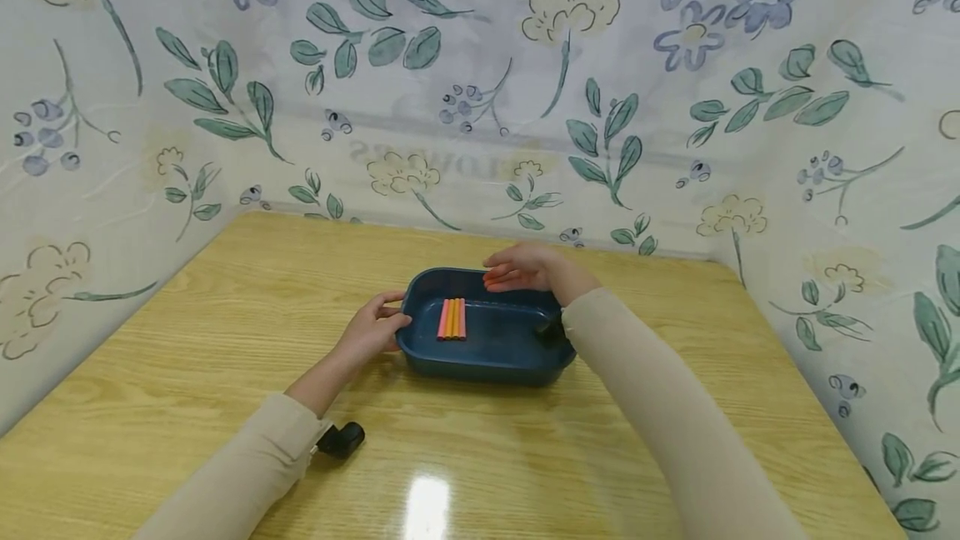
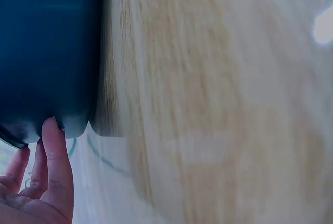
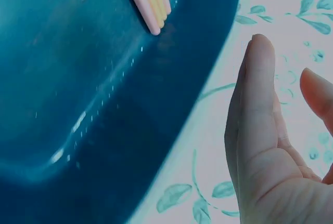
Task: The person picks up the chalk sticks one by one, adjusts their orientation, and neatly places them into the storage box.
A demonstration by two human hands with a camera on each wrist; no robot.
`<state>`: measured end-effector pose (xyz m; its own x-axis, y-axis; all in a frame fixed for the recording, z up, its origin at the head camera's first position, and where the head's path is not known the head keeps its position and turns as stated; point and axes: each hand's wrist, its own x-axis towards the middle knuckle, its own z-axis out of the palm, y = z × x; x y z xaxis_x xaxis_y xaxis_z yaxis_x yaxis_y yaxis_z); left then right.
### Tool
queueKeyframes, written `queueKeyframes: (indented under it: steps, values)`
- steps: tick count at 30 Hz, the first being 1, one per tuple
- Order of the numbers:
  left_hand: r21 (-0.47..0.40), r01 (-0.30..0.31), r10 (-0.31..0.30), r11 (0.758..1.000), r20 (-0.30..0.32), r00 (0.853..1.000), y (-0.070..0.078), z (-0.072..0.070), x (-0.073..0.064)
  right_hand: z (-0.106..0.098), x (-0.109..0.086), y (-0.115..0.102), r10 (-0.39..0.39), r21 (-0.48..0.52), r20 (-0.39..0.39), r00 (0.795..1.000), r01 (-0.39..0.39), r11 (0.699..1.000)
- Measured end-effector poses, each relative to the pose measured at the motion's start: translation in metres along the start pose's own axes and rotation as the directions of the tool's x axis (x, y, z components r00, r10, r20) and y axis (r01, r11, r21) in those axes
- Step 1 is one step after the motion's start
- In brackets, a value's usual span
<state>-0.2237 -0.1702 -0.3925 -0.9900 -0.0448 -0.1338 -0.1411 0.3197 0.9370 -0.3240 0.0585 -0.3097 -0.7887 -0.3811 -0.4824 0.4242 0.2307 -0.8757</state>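
My left hand [image 1: 369, 330] is at the left end of a deep blue rectangular basin [image 1: 495, 372]. In the left wrist view, its nearly straight fingers [image 2: 58, 167] have their tips against the basin's outer wall. Several thin pink and orange pencil-like sticks [image 1: 452, 320] lie side by side on the basin floor, toward its left end. Over the far rim hangs my right hand [image 1: 525, 267], palm turned inward and nothing in it. The right wrist view shows its fingers [image 3: 257, 99] straight and together beside the basin wall, with the thumb [image 3: 317, 94] apart.
The basin stands on a wood-grain table [image 1: 195, 340]. Behind and along both sides hangs a floral cloth [image 1: 480, 48]. Black wrist cameras show under both sleeves; the left one [image 1: 343, 440] is low over the table, the right one [image 1: 551, 329] overlaps the basin's right end.
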Motion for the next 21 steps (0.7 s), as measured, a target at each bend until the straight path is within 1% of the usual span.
queueKeyframes:
  steps: [3, 11, 15, 21]
  values:
    - [0.006, -0.002, 0.002, 1.0, -0.002, 1.0, 0.0, 0.001, 0.001, -0.009, -0.007, -0.001, -0.019, 0.008, -0.01, 1.0, 0.02, 1.0]
    - [0.008, 0.0, 0.0, 1.0, -0.002, 1.0, 0.001, 0.002, 0.002, -0.035, -0.029, -0.001, -0.042, -0.034, 0.009, 0.999, 0.043, 0.999]
    - [-0.002, -0.003, 0.003, 1.0, 0.002, 1.0, 0.001, 0.001, 0.002, -0.049, -0.038, 0.004, -0.065, -0.051, 0.013, 0.998, 0.065, 0.997]
    - [-0.025, -0.015, 0.016, 1.0, 0.014, 1.0, 0.0, 0.002, 0.001, -0.068, -0.05, 0.013, -0.081, -0.067, -0.003, 0.997, 0.081, 0.994]
